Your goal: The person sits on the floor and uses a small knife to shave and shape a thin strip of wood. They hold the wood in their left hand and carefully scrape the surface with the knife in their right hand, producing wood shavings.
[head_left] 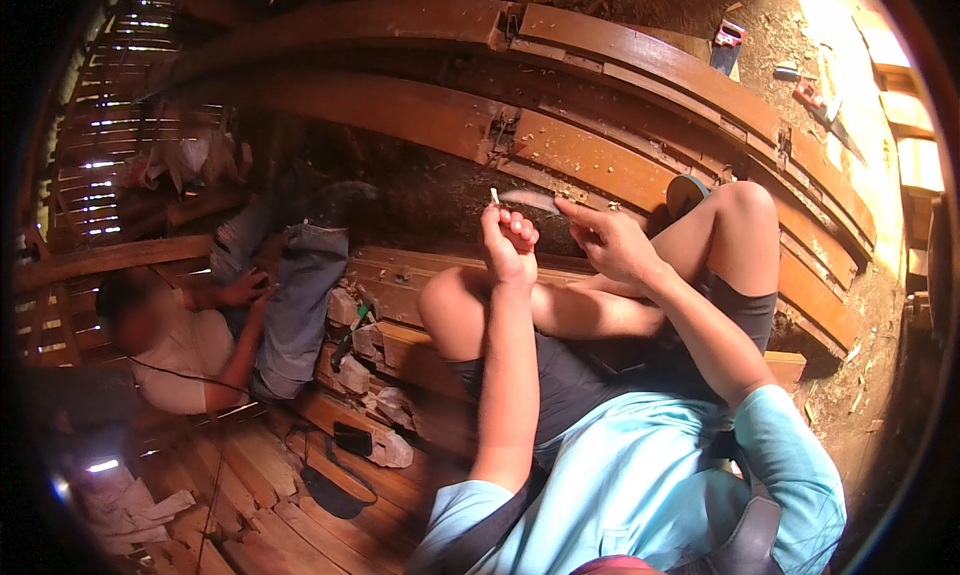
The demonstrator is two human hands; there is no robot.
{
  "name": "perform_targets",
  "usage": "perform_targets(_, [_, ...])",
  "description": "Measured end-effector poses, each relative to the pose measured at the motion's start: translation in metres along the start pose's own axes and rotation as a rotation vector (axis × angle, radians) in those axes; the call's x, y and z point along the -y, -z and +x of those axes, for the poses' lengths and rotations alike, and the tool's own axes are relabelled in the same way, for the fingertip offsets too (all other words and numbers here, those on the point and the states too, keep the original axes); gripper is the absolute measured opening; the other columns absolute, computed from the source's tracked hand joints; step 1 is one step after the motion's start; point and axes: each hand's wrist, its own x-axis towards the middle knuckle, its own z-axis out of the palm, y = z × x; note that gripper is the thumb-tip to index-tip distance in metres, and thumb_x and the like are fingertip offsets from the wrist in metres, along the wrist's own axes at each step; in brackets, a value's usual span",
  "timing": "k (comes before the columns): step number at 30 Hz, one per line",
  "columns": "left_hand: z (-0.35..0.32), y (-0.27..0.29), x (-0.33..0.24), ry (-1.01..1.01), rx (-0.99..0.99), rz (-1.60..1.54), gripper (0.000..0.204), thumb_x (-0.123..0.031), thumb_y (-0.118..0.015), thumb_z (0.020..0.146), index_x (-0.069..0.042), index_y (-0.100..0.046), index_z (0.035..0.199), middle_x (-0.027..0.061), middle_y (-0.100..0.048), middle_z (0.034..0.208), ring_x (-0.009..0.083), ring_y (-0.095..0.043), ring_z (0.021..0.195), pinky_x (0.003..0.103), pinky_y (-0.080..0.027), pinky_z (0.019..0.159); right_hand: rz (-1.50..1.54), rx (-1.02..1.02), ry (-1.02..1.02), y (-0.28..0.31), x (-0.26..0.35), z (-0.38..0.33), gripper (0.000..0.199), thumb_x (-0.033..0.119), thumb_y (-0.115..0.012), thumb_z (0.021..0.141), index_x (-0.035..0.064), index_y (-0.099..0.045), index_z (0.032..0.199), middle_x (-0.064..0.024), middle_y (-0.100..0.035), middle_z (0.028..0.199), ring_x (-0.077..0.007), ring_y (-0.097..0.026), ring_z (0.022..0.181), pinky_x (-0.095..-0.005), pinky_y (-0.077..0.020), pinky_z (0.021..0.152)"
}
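Observation:
My left hand [510, 245] is closed, pinching a small pale piece of wood [494, 196] that sticks up from the fingertips. To its right, my right hand [612, 240] is wrapped round the handle of a knife, which the fingers mostly hide. The knife blade [530, 201] is blurred and points left toward the wood piece; I cannot tell whether they touch. Both hands are raised in front of my bent knees, above long varnished wooden beams [590, 160] scattered with pale shavings.
On the left, another person [185, 360] sits with hands together near the knees. Wood blocks [355, 375], a dark phone [353, 437] and a black bag [335, 490] lie on the plank floor. A handsaw [728, 45] and a red-handled tool [810, 97] are at the upper right.

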Motion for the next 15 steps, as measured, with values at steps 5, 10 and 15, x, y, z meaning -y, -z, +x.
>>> perform_targets(5, [0.0018,0.0081,0.0024,0.036,0.009,0.044,0.020,-0.026,-0.048,0.086,-0.016,-0.043,0.070,-0.0038,-0.044,0.056,0.0089,-0.042,0.048,0.024,-0.037,0.046,-0.033,0.152,-0.045,0.0045,0.0057,0.0004,0.042,0.013,-0.053,0.085,0.0191,-0.054,0.126,-0.0210,-0.063,0.087,-0.0368,-0.061,0.080,-0.0424,-0.0471,0.070])
perform_targets(10, [0.0008,0.0006,0.0014,0.021,-0.011,0.054,0.024,-0.028,-0.049,0.089,-0.015,-0.042,0.069,-0.0034,-0.041,0.055,0.0093,-0.040,0.048,0.023,-0.035,0.046,-0.016,0.090,0.027,-0.0003,0.0004,0.0013,0.041,0.014,-0.053,0.086,0.0169,-0.054,0.127,-0.0211,-0.063,0.087,-0.0372,-0.061,0.080,-0.0436,-0.0462,0.070])
perform_targets(15, [0.0010,0.0001,0.0022,0.011,0.037,0.033,0.025,-0.028,-0.049,0.089,-0.015,-0.041,0.069,-0.0035,-0.040,0.055,0.0093,-0.040,0.048,0.023,-0.035,0.045,0.007,0.087,-0.013,0.0012,-0.0023,0.0047,0.040,0.014,-0.052,0.087,0.0168,-0.054,0.126,-0.0217,-0.062,0.087,-0.0374,-0.061,0.079,-0.0437,-0.0460,0.069])
